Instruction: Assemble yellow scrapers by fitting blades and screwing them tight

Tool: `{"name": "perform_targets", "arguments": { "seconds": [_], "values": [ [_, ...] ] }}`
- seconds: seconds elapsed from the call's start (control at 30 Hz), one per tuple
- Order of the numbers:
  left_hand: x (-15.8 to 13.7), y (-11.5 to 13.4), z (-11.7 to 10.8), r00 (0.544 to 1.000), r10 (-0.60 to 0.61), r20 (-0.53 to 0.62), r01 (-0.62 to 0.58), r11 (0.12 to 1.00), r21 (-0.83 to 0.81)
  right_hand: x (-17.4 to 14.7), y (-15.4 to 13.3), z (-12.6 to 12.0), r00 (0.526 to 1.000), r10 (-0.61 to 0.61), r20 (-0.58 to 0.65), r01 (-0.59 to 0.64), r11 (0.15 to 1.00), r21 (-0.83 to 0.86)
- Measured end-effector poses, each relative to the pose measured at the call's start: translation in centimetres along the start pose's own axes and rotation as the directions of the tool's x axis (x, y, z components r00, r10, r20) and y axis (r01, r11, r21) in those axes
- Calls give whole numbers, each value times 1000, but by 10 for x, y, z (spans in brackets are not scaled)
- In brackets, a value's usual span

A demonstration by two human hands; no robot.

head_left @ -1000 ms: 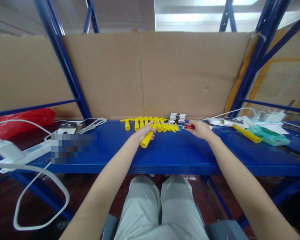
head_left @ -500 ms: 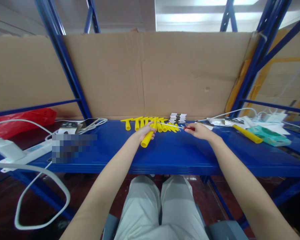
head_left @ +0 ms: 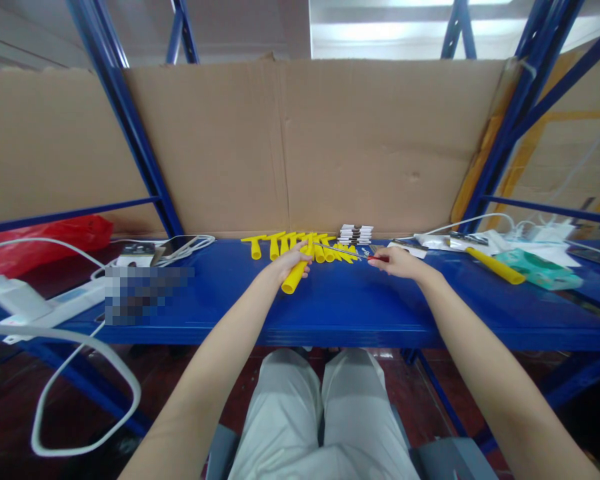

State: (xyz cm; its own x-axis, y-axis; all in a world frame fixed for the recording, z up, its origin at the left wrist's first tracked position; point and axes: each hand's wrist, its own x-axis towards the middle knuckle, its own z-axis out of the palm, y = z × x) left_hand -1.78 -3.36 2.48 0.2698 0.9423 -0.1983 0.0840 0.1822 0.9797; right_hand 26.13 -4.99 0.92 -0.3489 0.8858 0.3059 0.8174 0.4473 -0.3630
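My left hand (head_left: 289,262) is closed around a yellow T-shaped plastic handle (head_left: 294,279), its hollow round end pointing down toward me. In my right hand (head_left: 396,261) is a screwdriver (head_left: 377,258) with a red grip. Its long metal shaft runs left to the head of the yellow handle; whether the tip sits in a screw is too small to tell. Behind my left hand several more yellow T-shaped handles (head_left: 256,249) lie in a row. Small yellow pieces (head_left: 350,254) and tiny metal bits lie near the shaft.
A stack of white pieces with dark bands (head_left: 356,235) stands against the cardboard panel (head_left: 370,147). On the right lie a yellow tube (head_left: 495,267) and a green packet (head_left: 540,269). A power strip (head_left: 65,303), cables and a red bag (head_left: 50,241) occupy the left side.
My right hand has shifted very slightly, with the screwdriver's grip turned a little in the fingers. The left hand and the yellow handle stay in place.
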Motion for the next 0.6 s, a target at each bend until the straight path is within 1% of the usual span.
{"name": "perform_targets", "arguments": {
  "seconds": [0.1,0.3,0.47,0.6],
  "values": [
    [-2,0,1,1000,1,-7,-1,1000,2,1,0,1,998,-25,-50,22,999,-47],
    [0,-2,0,1000,4,5,-4,1000,21,5,11,7,988,-2,-153,-11,997,-83],
    [1,-2,1,1000,0,4,-1,1000,30,4,11,4,984,-12,-176,-18,986,-169],
    [-2,-1,2,1000,8,-4,-8,999,40,2,7,0,990,4,-138,-30,982,-188]
  ]
}}
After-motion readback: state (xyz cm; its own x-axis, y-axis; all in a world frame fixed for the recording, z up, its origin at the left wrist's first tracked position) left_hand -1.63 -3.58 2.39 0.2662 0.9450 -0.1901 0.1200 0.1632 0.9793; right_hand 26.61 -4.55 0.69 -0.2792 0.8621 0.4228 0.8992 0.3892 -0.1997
